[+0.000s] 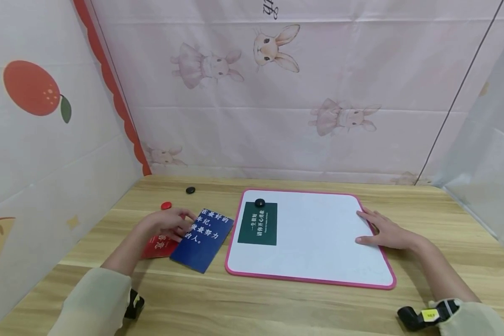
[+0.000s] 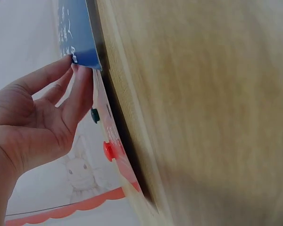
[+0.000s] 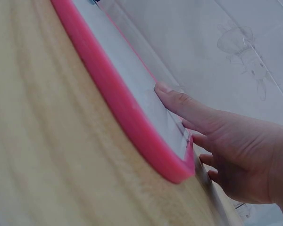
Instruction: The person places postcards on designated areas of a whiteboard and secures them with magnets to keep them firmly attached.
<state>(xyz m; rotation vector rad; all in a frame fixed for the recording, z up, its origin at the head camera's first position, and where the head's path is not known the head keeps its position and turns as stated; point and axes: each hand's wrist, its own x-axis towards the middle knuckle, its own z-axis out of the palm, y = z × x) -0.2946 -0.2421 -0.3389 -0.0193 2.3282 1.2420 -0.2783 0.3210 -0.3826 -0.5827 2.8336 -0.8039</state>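
Observation:
My left hand (image 1: 168, 224) pinches the edge of a dark blue card (image 1: 205, 245) with white Chinese characters. In the left wrist view the thumb and fingertips meet at the corner of this card (image 2: 80, 35). Under the hand lies a red card (image 1: 157, 247), partly hidden by the hand and the blue card. A whiteboard (image 1: 319, 238) with a pink frame lies flat, carrying a dark green card (image 1: 248, 228) on its left with a black round magnet (image 1: 259, 203) at the card's top. Resting on the board's right edge, my right hand (image 1: 388, 233) has its thumb over the white surface.
A red magnet (image 1: 165, 205) sits at the far end of the red card. Farther back is a second black magnet (image 1: 190, 190) on the wooden table (image 1: 277, 303). Printed cloth walls (image 1: 243, 140) stand behind and on both sides.

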